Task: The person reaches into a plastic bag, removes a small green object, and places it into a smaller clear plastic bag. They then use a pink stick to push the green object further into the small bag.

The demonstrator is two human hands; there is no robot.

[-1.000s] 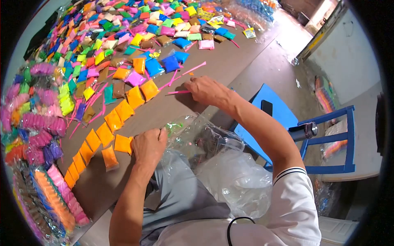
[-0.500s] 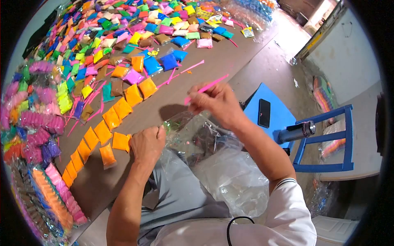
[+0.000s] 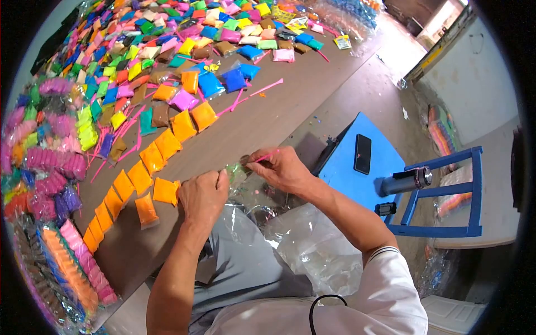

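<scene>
My left hand (image 3: 202, 195) is closed at the table edge, its thumb and fingers pinching the top of a clear plastic bag (image 3: 318, 240) with a greenish patch. The bag hangs down over my lap. My right hand (image 3: 283, 169) is closed around a thin pink plastic stick (image 3: 268, 156), its fingertips near the bag's upper edge. Beside my left knuckles lies an orange packet (image 3: 166, 191), and another orange packet (image 3: 146, 210) is just left of it. A curved row of orange packets (image 3: 139, 178) runs along the table.
A big heap of multicoloured packets (image 3: 162, 50) covers the far table (image 3: 268, 123), with loose pink sticks (image 3: 243, 101) at its edge. Bundled packets (image 3: 70, 251) line the left. To the right, a blue chair (image 3: 346, 173) carries a phone (image 3: 362, 154) and a metal flask (image 3: 407, 180).
My right hand has come down and left with the pink stick, closer to my left hand and the bag's top. My left hand has barely moved.
</scene>
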